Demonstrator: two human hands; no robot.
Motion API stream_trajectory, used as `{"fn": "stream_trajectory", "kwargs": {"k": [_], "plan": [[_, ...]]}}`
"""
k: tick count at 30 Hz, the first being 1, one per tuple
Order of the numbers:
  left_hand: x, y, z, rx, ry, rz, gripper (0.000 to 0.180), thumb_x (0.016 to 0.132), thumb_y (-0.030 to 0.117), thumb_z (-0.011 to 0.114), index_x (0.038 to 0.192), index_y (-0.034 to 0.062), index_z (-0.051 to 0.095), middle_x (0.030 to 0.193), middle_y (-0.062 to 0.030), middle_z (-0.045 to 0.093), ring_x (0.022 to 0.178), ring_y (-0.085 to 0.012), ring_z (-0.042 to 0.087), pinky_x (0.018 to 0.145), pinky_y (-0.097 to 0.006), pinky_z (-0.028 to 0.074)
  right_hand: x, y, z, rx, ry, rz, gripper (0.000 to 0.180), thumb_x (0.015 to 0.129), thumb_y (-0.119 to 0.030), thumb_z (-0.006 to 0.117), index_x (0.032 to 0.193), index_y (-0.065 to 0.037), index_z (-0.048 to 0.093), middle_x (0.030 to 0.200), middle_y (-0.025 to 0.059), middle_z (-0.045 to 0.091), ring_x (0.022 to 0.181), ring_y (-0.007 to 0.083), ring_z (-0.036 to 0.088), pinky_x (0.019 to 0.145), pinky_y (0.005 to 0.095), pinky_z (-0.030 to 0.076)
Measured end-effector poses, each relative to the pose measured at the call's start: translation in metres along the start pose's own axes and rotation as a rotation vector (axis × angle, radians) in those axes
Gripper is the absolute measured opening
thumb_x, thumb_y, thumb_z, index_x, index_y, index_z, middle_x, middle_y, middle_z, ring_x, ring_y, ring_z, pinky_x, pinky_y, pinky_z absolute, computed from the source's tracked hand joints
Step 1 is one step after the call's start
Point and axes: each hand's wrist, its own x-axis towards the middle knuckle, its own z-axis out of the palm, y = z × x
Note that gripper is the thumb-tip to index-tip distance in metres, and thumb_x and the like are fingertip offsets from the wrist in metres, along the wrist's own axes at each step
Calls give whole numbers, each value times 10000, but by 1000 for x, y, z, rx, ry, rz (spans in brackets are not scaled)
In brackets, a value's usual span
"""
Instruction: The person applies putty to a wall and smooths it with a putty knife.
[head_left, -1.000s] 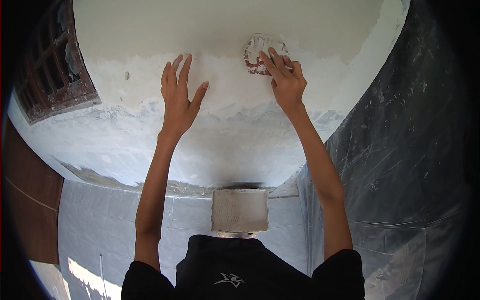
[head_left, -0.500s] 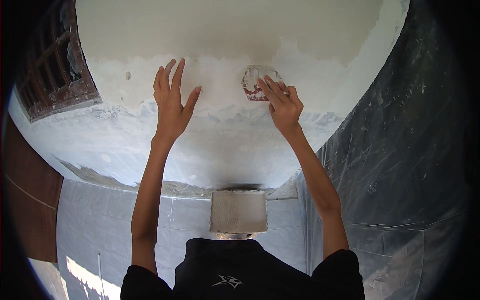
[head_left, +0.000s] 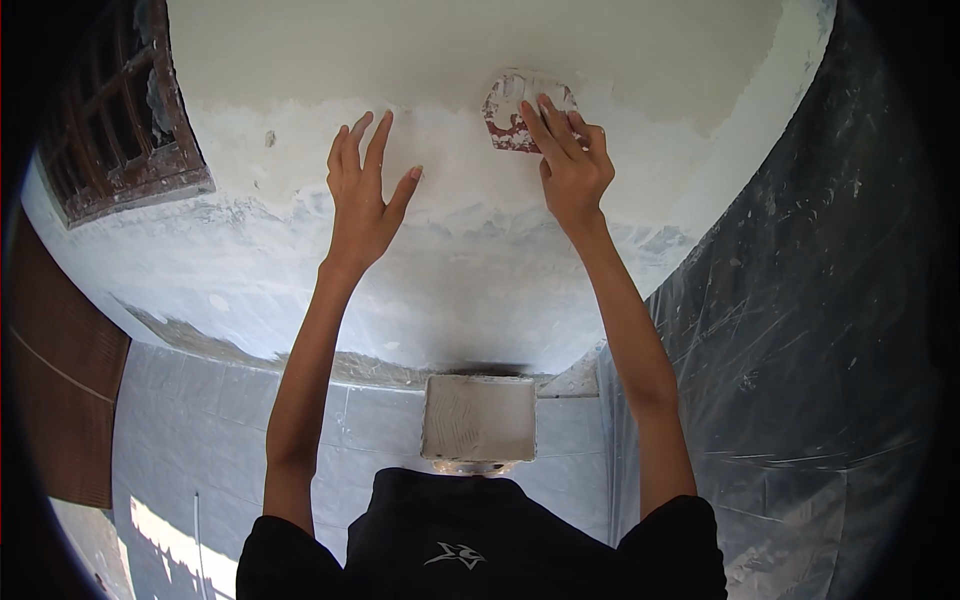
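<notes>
My right hand [head_left: 575, 170] grips a red putty spreader [head_left: 515, 122] smeared with white filler and holds it to the wall [head_left: 450, 250]. The fingers lie over its face, and the spreader sits where the white band meets the beige-grey coat [head_left: 450, 55]. To its left, my left hand [head_left: 362, 200] is raised to the wall with fingers spread and holds nothing. Whether its fingertips touch the surface I cannot tell.
Below the wall stands a rectangular container [head_left: 428, 420] of pale putty, close to my body. A brown wooden window grille [head_left: 140, 185] is at upper left. Dark plastic sheeting [head_left: 800, 300] hangs on the right. A brown panel [head_left: 60, 390] stands at far left, and grey tiles [head_left: 230, 420] cover the floor.
My right hand has slid the spreader upward along the wall. My left hand appears slightly farther right, and the whole view has shifted a little.
</notes>
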Motion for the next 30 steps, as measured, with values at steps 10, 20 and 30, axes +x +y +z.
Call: {"fn": "stream_trajectory", "kwargs": {"k": [10, 20, 30], "plan": [[-8, -12, -9, -8, 15, -13, 645, 957, 265, 638, 1520, 150, 347, 1554, -173, 267, 1439, -447, 177, 1142, -577, 202, 0, -25, 9, 32, 1, -1, 423, 737, 26, 701, 1094, -194, 758, 1104, -14, 735, 730, 191, 594, 628, 269, 570], [-17, -23, -12, 44, -16, -57, 654, 974, 259, 611, 1538, 146, 299, 1571, -151, 235, 1447, -415, 154, 1154, -574, 201, 1, -18, -5, -7, 24, 9, 436, 710, 27, 732, 1084, -194, 763, 1106, -34, 734, 718, 183, 573, 689, 261, 589], [-22, -21, -7, 38, -29, -71, 646, 979, 263, 606, 1537, 154, 300, 1572, -150, 235, 1449, -420, 144, 1156, -575, 198, -11, -12, -16, 20, -73, 39, 527, 701, 71, 716, 1153, -199, 734, 1123, -27, 730, 748, 180, 571, 639, 250, 575]]}}
